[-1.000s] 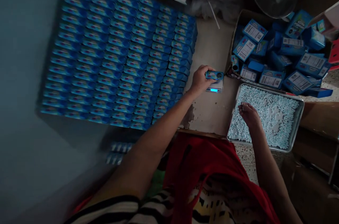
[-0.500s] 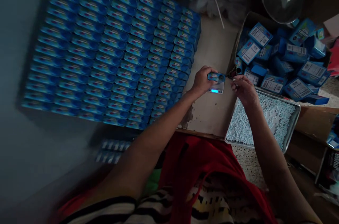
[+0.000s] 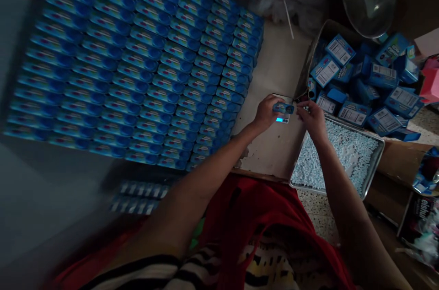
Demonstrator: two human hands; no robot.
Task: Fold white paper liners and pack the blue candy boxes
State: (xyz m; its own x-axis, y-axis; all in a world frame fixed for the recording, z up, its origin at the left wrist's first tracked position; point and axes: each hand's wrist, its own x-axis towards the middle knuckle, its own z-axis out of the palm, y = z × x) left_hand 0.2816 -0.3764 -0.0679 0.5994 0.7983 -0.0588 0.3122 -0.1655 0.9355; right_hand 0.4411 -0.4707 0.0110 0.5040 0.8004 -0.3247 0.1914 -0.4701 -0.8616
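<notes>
Head view: small blue box in my left hand. Left fingers clamped around its left part, thumb on the near side; right end exposed.

Axis: the long side runs crosswise, left to right, roughly level in the view, pointing from my left palm towards my right fingers. A dark round patch shows at the right end; whether printed or an opening, cannot tell.

Right hand: fingertips just beyond that exposed end, pointing left at it, with a narrow gap between as seen from above. Thumb and fingers bent towards one another; whether they meet, cannot tell. Small pale specks show by the fingertips; whether gripped, unclear.

Nearer hand: left, in contact with the box. Right is close by, on the side of the exposed end. In my judgement, the key relation is this end-to-fingertip alignment: both at nearly the same level in the view, relative height uncertain.

Surroundings: the box overlaps a small scale with a lit display, on the worktop; box-to-scale contact, cannot tell. Metal tray of pale blue pellets lies nearer my body and to the right, partly under my right forearm. Open carton of loose blue boxes beyond the tray. Packed rows of blue boxes to the left.
</notes>
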